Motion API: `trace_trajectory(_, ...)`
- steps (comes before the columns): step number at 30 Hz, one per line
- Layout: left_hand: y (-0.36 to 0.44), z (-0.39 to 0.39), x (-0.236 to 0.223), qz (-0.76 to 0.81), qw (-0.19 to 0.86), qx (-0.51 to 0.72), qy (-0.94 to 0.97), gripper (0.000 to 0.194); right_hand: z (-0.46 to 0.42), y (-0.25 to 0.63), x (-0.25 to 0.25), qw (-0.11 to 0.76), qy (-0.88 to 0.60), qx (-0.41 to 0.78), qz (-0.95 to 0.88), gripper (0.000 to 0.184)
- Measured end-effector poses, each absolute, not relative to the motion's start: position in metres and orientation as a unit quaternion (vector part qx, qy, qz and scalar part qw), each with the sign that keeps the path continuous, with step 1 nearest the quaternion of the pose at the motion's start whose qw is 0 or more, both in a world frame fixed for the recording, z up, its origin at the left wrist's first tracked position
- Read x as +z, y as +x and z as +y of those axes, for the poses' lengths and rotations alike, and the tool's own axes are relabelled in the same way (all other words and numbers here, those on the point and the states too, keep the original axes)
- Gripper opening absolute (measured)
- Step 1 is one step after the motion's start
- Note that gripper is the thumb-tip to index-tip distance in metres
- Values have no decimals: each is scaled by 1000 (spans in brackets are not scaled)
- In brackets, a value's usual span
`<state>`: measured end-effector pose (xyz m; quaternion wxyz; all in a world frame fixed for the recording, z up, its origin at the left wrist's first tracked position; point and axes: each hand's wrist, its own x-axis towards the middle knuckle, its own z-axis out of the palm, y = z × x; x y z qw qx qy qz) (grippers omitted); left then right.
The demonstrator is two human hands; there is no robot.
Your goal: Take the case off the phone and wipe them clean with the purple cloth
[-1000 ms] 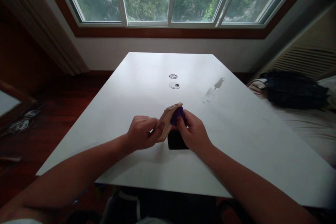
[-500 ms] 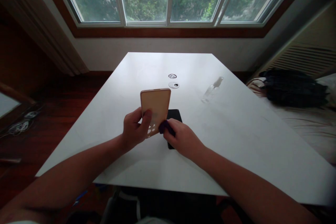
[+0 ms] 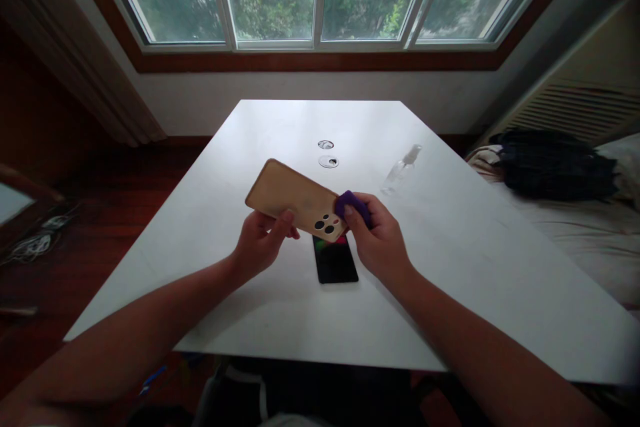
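Note:
A tan phone case (image 3: 295, 199) with several camera holes is held tilted above the table, its camera end toward the right. My left hand (image 3: 263, 237) is closed on its lower edge, thumb over the inner face. Pinched in my right hand (image 3: 383, 237) is a purple cloth (image 3: 353, 205), pressed against the case's right end beside the camera holes. Beneath the case a black phone (image 3: 336, 263) lies flat on the white table (image 3: 240, 320), its far end hidden by the case. Some red and green shows on its screen.
A clear spray bottle (image 3: 403, 169) lies on the table to the right. Two round grommets (image 3: 329, 161) sit in the tabletop beyond the case. Dark fabric (image 3: 557, 163) rests on a bed at the right. Cables (image 3: 33, 243) lie on the floor at left.
The phone case has turned from upright to slanting sideways, its camera end swinging right and up. My right hand moved right and up with the purple cloth, uncovering more of the black phone.

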<state>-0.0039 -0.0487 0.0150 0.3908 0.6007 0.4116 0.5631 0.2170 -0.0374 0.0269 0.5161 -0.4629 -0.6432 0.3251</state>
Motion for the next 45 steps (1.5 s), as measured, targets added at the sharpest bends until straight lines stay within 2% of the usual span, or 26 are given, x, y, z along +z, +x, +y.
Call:
trace_trajectory(2,-4,-46,16,389,356,609,593,27,-33,221,28,526,-464,306,-643,25)
trace_trajectory(3,-5,-43,17,379,328,635,587,29,-31,223,29,525,-467,288,-651,24)
trace_trajectory(5,-6,-38,19,367,272,673,581,43,-28,227,31,511,-474,245,-673,22)
trace_trajectory(7,-9,-33,20,362,258,680,583,46,-26,230,32,491,-478,217,-695,21)
trace_trajectory(11,-12,-29,19,419,302,630,580,29,-25,230,29,460,-476,212,-719,22)
trace_trajectory(17,-10,-35,16,495,264,479,675,23,-23,230,27,456,-475,200,-726,21)
trace_trajectory(26,-8,-40,16,439,177,454,755,15,-20,233,32,373,-366,79,-849,25)
trace_trajectory(30,-8,-42,14,403,169,431,789,13,-31,225,32,335,-310,6,-890,32)
trace_trajectory(34,-9,-44,14,377,166,422,808,10,-39,219,36,322,-279,-32,-904,28)
trace_trajectory(41,-9,-43,21,418,149,457,771,13,-20,236,43,304,-347,-43,-886,22)
trace_trajectory(45,-9,-43,24,459,159,474,734,13,-8,248,40,325,-416,1,-849,24)
